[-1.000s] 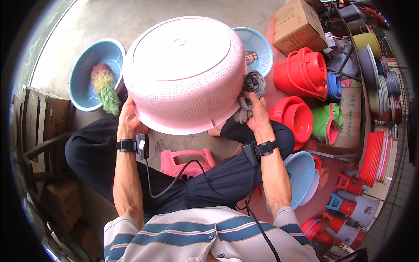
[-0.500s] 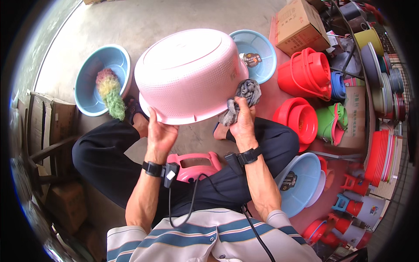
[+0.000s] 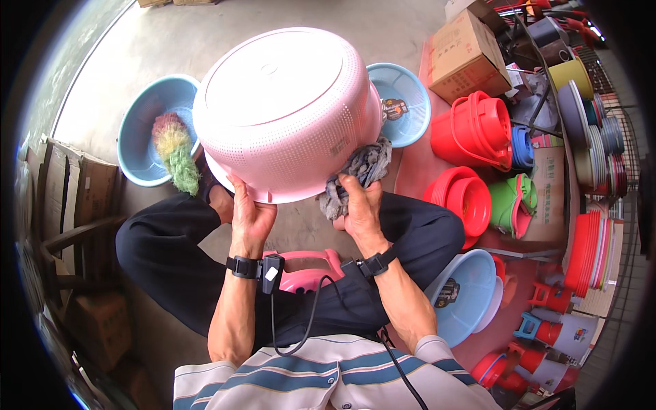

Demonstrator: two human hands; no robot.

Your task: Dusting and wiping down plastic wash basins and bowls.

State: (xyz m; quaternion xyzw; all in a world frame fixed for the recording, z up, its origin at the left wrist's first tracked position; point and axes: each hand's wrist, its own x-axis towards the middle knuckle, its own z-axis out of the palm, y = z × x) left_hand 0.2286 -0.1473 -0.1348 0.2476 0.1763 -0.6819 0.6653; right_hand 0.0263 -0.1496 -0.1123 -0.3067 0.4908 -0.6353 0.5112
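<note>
A large pink perforated plastic basin (image 3: 273,130) is held up before me, its bottom turned upward and away. My left hand (image 3: 251,215) grips the near rim, thumb on the outer wall and fingers tucked out of sight beneath. My right hand (image 3: 362,205) clutches a crumpled grey rag (image 3: 362,167) against the basin's right side near the rim. Part of that hand's grip is hidden by the cloth. Between my legs stands a pink plastic stool (image 3: 307,273). Both wrists wear black straps with a cable running off.
On the left, a light-blue basin (image 3: 140,143) holds a multicoloured mesh scrubber (image 3: 174,147). Another blue basin (image 3: 410,89) lies behind the pink one, and a third (image 3: 471,294) by my right knee. Red buckets (image 3: 471,130), a cardboard box (image 3: 468,58) and stacked plastic ware crowd the right; cartons (image 3: 89,184) stand left.
The pink basin has tilted, showing more of its bottom, and shifted slightly left. My right hand has slid the rag left and a little lower along its side.
</note>
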